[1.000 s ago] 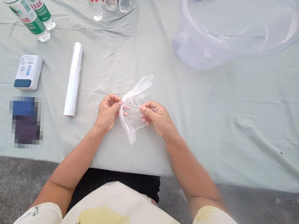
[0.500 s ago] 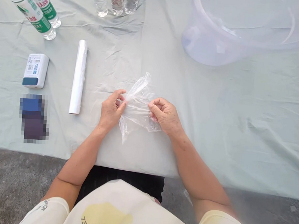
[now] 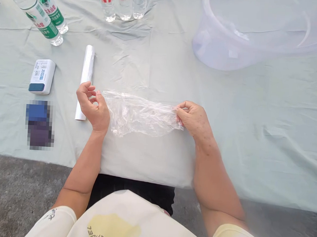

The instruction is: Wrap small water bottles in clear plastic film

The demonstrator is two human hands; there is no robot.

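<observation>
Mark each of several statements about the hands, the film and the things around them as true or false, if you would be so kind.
1. The right hand pinches one end of the clear plastic film. True.
2. The left hand holds the white-and-blue box. False: that box lies on the cloth, apart from the hand.
3. The white roll lies to the right of the box. True.
4. The large tub is black. False: it is pale and translucent.

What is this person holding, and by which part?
The right hand pinches the clear plastic by its right end; whether the left hand holds any cannot be told.
</observation>
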